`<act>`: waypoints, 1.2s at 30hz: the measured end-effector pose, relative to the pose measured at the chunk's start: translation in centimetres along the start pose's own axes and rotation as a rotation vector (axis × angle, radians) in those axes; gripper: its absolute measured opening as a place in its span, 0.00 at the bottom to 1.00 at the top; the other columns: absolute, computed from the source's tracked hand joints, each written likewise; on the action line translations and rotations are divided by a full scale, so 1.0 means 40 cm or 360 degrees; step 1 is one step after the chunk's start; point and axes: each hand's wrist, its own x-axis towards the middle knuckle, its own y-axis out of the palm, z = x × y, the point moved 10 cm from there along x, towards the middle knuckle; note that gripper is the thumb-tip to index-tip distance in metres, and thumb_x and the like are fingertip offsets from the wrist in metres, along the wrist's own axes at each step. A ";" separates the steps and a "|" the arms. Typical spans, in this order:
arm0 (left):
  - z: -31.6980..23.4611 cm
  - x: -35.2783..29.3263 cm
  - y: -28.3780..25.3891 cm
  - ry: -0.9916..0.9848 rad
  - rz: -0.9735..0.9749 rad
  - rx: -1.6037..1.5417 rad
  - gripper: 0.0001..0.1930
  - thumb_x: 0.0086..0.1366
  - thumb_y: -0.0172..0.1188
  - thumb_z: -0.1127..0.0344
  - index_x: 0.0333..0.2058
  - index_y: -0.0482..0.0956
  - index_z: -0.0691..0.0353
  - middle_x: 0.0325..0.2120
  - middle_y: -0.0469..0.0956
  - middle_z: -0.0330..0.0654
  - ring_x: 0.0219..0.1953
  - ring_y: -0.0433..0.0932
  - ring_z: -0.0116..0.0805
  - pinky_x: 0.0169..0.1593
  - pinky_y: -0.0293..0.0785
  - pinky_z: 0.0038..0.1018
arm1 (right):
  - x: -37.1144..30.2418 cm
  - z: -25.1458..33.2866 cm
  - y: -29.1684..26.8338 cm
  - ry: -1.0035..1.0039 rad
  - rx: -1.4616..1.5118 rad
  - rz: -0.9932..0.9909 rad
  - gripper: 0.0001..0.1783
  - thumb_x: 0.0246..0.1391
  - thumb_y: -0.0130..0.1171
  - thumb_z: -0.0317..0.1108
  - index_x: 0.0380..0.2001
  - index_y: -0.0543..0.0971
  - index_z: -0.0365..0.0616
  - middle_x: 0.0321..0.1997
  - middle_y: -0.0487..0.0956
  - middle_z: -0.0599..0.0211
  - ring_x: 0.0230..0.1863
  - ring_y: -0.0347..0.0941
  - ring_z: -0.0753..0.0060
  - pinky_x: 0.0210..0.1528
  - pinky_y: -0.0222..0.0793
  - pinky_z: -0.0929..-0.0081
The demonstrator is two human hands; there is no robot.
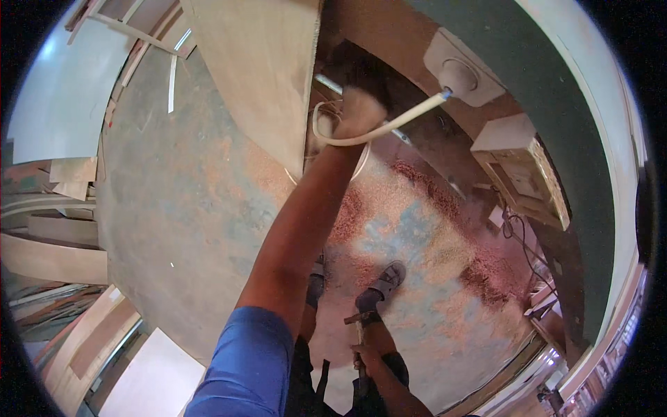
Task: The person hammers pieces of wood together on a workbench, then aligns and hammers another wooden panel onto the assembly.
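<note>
From here I see the right hand (366, 358), low and near, wrapped round the handle of a hammer (358, 318) held by the thigh, striking nothing. The left hand (363, 111) reaches far out, just right of a pale wooden panel (257, 69), with a cable (417, 110) crossing over the wrist; blurred and shadowed, its opening and hold I can't tell. I'd judge the work unfinished, but what's done there or left is hidden.

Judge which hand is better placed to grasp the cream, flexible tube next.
Left, probably: the left hand is beside the tube, while the right hand is lower, gripping a dark-headed hammer.
</note>
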 end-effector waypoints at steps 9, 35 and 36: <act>-0.005 -0.006 -0.058 0.0527 -0.0777 0.0511 0.21 0.58 0.65 0.60 0.49 0.82 0.64 0.49 0.82 0.54 0.48 0.82 0.54 0.53 0.77 0.44 | -0.011 0.035 0.009 0.0013 -0.0017 -0.0061 0.15 0.59 0.68 0.40 0.26 0.73 0.49 0.16 0.70 0.71 0.13 0.64 0.74 0.15 0.61 0.72; -0.056 0.046 -0.018 0.0065 -0.0280 0.0297 0.21 0.64 0.58 0.66 0.55 0.79 0.66 0.55 0.79 0.56 0.57 0.78 0.54 0.63 0.71 0.43 | 0.018 0.050 -0.007 0.0117 0.0032 -0.0058 0.14 0.60 0.67 0.38 0.30 0.70 0.53 0.18 0.70 0.74 0.15 0.63 0.76 0.17 0.59 0.72; -0.055 0.041 -0.005 0.0057 -0.0209 0.0283 0.22 0.65 0.57 0.65 0.57 0.78 0.65 0.56 0.78 0.55 0.58 0.77 0.54 0.64 0.71 0.42 | 0.017 0.062 -0.005 0.0021 -0.0010 -0.0043 0.14 0.60 0.67 0.39 0.30 0.70 0.54 0.18 0.70 0.74 0.15 0.63 0.76 0.17 0.59 0.72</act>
